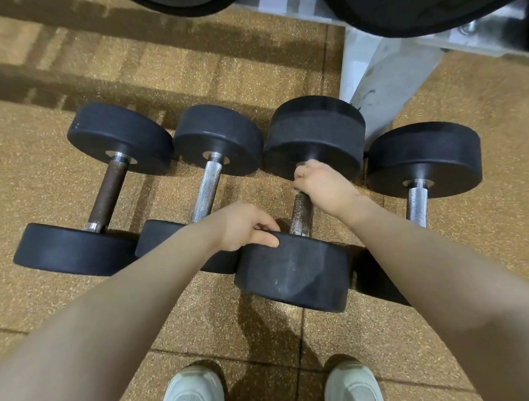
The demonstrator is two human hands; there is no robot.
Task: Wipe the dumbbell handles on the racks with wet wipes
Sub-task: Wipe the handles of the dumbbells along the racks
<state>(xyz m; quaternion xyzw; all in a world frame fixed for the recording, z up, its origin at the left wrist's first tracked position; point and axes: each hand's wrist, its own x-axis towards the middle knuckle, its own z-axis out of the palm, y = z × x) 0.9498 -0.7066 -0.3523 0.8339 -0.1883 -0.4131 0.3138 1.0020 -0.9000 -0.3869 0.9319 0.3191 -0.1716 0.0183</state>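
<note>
Several black dumbbells lie side by side on the floor. My right hand (323, 184) is curled round the far end of the knurled handle (300, 212) of the third dumbbell (296, 274). A sliver of white wipe (309, 163) shows at my fingertips. My left hand (244, 228) rests on the near weight head of the same dumbbell, thumb along its top edge and fingers over the rim. To the left lie a dumbbell with a rusty brown handle (108, 195) and one with a chrome handle (205, 189). A fourth dumbbell (422, 160) lies at the right.
Speckled tan rubber floor tiles (44, 179) lie under everything. A white rack leg (382, 71) stands behind the third dumbbell, with large black weights (415, 8) above it. My two pale shoes (192, 391) stand at the bottom edge.
</note>
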